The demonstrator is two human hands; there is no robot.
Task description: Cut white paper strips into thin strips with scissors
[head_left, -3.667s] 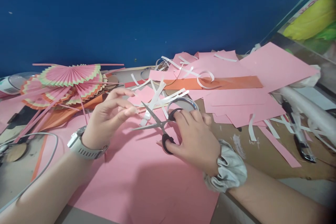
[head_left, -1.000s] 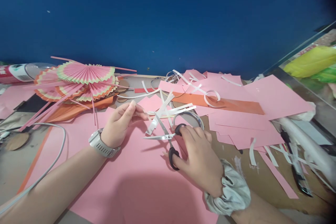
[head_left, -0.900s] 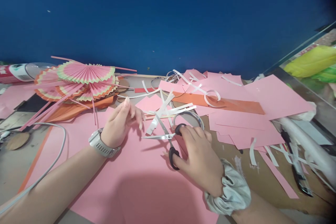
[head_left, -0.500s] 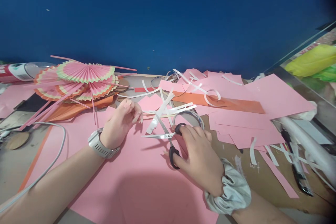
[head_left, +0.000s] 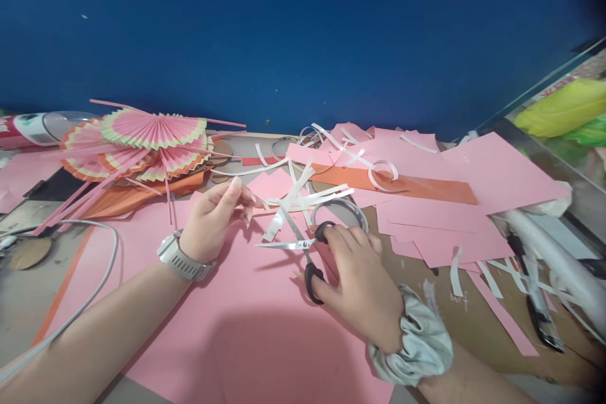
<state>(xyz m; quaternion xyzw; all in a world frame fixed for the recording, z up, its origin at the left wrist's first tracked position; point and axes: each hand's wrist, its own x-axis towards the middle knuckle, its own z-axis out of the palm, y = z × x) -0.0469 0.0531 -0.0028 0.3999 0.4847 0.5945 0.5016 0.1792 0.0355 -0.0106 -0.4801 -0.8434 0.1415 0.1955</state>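
The left forearm (head_left: 113, 325) and right forearm (head_left: 466, 369) were bare as far as the view reached. At the left wrist, a watch (head_left: 176, 254) was noted: light grey strap (head_left: 192, 267), flat and close-fitting, marked by a row of narrow dark slots; case silvery, its dial not legible from this angle. At the right wrist, a scrunchie (head_left: 421, 341) was recorded: pale grey-green cloth, bulky, thickly gathered into deep folds, with a soft sheen.

Scissors (head_left: 303, 244) — shiny metal and plastic
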